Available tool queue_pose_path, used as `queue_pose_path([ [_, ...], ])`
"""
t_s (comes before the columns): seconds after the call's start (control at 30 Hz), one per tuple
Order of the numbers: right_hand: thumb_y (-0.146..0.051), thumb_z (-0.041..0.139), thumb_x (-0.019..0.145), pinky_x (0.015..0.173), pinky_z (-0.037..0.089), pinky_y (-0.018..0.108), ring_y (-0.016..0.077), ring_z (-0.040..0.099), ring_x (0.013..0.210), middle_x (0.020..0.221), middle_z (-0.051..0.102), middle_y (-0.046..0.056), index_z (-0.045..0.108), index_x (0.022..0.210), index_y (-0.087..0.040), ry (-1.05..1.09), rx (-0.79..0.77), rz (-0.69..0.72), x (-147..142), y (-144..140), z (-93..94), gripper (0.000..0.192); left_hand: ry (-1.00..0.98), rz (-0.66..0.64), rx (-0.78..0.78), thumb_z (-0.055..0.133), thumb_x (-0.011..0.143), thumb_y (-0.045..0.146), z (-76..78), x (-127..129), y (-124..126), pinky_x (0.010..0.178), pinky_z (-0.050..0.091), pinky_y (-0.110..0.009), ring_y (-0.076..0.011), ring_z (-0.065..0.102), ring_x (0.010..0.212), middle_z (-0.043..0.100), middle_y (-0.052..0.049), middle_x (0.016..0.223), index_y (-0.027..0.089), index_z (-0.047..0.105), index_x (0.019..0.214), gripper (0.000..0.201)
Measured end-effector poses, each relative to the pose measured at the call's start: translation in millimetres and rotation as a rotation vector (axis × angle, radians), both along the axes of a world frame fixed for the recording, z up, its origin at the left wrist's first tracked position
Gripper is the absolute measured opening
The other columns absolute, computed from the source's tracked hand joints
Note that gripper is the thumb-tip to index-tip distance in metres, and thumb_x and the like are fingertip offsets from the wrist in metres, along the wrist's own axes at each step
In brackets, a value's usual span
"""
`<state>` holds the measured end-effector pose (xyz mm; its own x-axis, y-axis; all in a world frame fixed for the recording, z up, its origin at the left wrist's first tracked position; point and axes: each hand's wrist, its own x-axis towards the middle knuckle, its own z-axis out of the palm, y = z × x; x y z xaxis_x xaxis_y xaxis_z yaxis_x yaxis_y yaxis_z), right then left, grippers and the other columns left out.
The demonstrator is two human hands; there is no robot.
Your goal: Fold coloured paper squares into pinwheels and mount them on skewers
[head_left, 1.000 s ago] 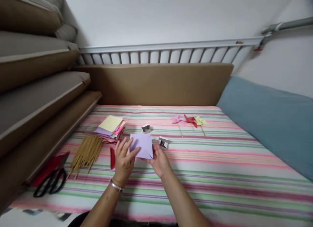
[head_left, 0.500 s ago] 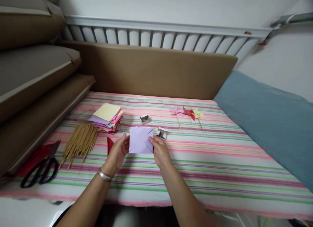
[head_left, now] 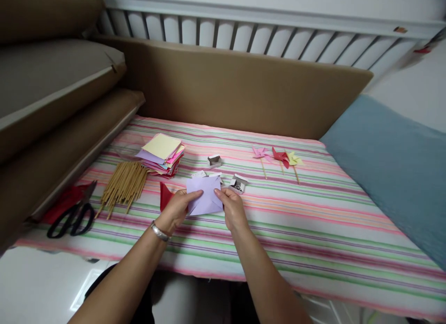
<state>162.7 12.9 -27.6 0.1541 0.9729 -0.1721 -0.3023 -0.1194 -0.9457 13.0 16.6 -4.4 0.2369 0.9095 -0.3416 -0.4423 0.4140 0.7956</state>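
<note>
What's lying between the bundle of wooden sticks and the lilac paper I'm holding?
A red paper piece, beside the left hand, seen in the head view.

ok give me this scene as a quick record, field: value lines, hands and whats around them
left hand: grips the left edge of the lilac paper square
right hand: pinches the square's right edge
paper state: lifted just above the striped cloth, cuts running in from the corners
behind paper: two small open boxes
left of hands: red paper piece, bundle of wooden sticks, stack of coloured paper, black scissors
far right: three pinwheels on sticks, pink, red, yellow
wrist: metal bracelet on the left
</note>
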Motion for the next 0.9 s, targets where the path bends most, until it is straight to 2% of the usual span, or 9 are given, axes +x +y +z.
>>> queue_pose_path([
  [0.1, -0.037, 0.065, 0.074, 0.074, 0.048, 0.032, 0.019, 0.061, 0.082, 0.09, 0.068, 0.004, 0.065, 0.092, -0.019, -0.23, 0.147, -0.089, 1, -2, 0.2, 0.025, -0.057, 0.088, -0.003, 0.077, 0.061, 0.021, -1.6, -1, 3, 0.072, 0.051, -0.029, -0.0207, 0.067, 0.075, 0.074, -0.011, 0.088, 0.009, 0.071, 0.091, 0.033],
  [0.23, -0.024, 0.055, 0.082, 0.095, 0.042, 0.043, 0.0231, 0.053, 0.11, 0.117, 0.059, 0.01, 0.06, 0.11, -0.022, -0.726, 0.498, -0.174, -6, -14, 4.7, 0.029, -0.153, 0.295, -0.072, 0.075, 0.063, 0.015, -3.3, -3, 8, 0.07, 0.052, -0.027, -0.0183, 0.067, 0.074, 0.074, -0.007, 0.088, 0.012, 0.07, 0.091, 0.028],
  [0.3, -0.016, 0.052, 0.082, 0.101, 0.036, 0.047, 0.024, 0.045, 0.12, 0.13, 0.05, 0.01, 0.059, 0.113, -0.024, -0.933, 0.662, -0.144, -13, -21, 5.2, 0.033, -0.203, 0.346, -0.103, 0.072, 0.066, 0.013, -3.5, -5, 9, 0.068, 0.053, -0.027, -0.0174, 0.067, 0.072, 0.074, -0.006, 0.087, 0.013, 0.069, 0.09, 0.024],
  [0.37, -0.009, 0.049, 0.081, 0.104, 0.033, 0.049, 0.0255, 0.036, 0.129, 0.142, 0.036, 0.009, 0.057, 0.116, -0.025, -1.069, 0.756, -0.071, -21, -27, 4.1, 0.04, -0.258, 0.355, -0.112, 0.069, 0.068, 0.012, -3.0, -5, 9, 0.069, 0.053, -0.027, -0.0175, 0.067, 0.074, 0.073, -0.006, 0.088, 0.013, 0.068, 0.091, 0.023],
  [0.43, -0.006, 0.048, 0.08, 0.106, 0.03, 0.051, 0.0277, 0.025, 0.135, 0.149, 0.023, 0.007, 0.056, 0.119, -0.025, -1.145, 0.796, 0.0, -28, -32, 2.5, 0.044, -0.307, 0.359, -0.118, 0.068, 0.07, 0.012, -2.2, -4, 8, 0.072, 0.053, -0.027, -0.0174, 0.067, 0.076, 0.073, -0.006, 0.089, 0.013, 0.067, 0.093, 0.024],
  [0.53, -0.013, 0.053, 0.079, 0.108, 0.027, 0.053, 0.0307, 0.017, 0.138, 0.151, 0.017, 0.006, 0.055, 0.119, -0.023, -1.183, 0.802, 0.065, -34, -35, 0.8, 0.042, -0.341, 0.384, -0.133, 0.067, 0.071, 0.011, -1.9, -1, 6, 0.075, 0.053, -0.027, -0.0167, 0.067, 0.076, 0.073, -0.007, 0.088, 0.012, 0.066, 0.095, 0.024],
  [0.63, -0.022, 0.056, 0.08, 0.108, 0.027, 0.054, 0.0316, 0.018, 0.138, 0.15, 0.021, 0.007, 0.058, 0.116, -0.022, -1.206, 0.784, 0.095, -36, -34, -0.7, 0.035, -0.354, 0.383, -0.118, 0.067, 0.071, 0.012, -4.0, 2, 4, 0.076, 0.053, -0.027, -0.0168, 0.067, 0.076, 0.073, -0.007, 0.088, 0.012, 0.066, 0.096, 0.025],
  [0.77, -0.015, 0.05, 0.084, 0.108, 0.028, 0.053, 0.0291, 0.02, 0.137, 0.147, 0.028, 0.007, 0.061, 0.111, -0.022, -1.234, 0.778, 0.04, -34, -31, -4.7, 0.03, -0.343, 0.374, -0.087, 0.069, 0.07, 0.012, -8.3, 3, 4, 0.07, 0.054, -0.025, -0.0161, 0.067, 0.073, 0.073, -0.006, 0.088, 0.012, 0.067, 0.095, 0.025],
  [0.9, -0.011, 0.049, 0.084, 0.107, 0.03, 0.053, 0.0282, 0.021, 0.137, 0.147, 0.029, 0.005, 0.062, 0.107, -0.024, -1.243, 0.796, 0.018, -34, -29, -6.6, 0.03, -0.348, 0.395, -0.071, 0.068, 0.069, 0.01, -8.7, 4, 5, 0.068, 0.054, -0.023, -0.0154, 0.067, 0.072, 0.073, -0.006, 0.085, 0.012, 0.068, 0.09, 0.021],
])
